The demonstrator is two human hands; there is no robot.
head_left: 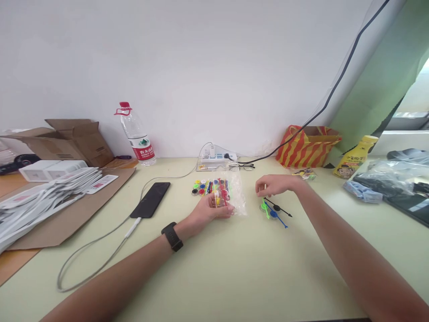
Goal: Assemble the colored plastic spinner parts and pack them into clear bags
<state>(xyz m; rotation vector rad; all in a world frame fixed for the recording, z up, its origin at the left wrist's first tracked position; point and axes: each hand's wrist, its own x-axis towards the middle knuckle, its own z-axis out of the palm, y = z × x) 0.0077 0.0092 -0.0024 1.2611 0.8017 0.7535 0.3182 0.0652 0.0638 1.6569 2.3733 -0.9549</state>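
Lying nearest on the worktop (217, 268), a blue spinner (274, 214), a green spinner (267, 212) and a black spinner (276, 208) are seen, their arrows fanned out and the tails bunched together. It is judged that neighbouring arrows could be snagged or shifted if one were pulled by its tail, as they lie so close. To the left, a clear plastic bag (240, 201) is gripped at its near edge between the thumb and fingers of the left hand (208, 210). Small coloured pieces show through it; these could be spilled if the bag were tipped with its mouth open, which cannot be told. The right hand (273, 184) is held over the spinner tails, fingers curled, tips narrowly spaced; whether a tail is grasped cannot be told. Coloured discs (195, 192) are noted at the bag's far left. Behind, dark-framed glasses (248, 167) and a power strip (219, 157) are placed near the wall (214, 80).
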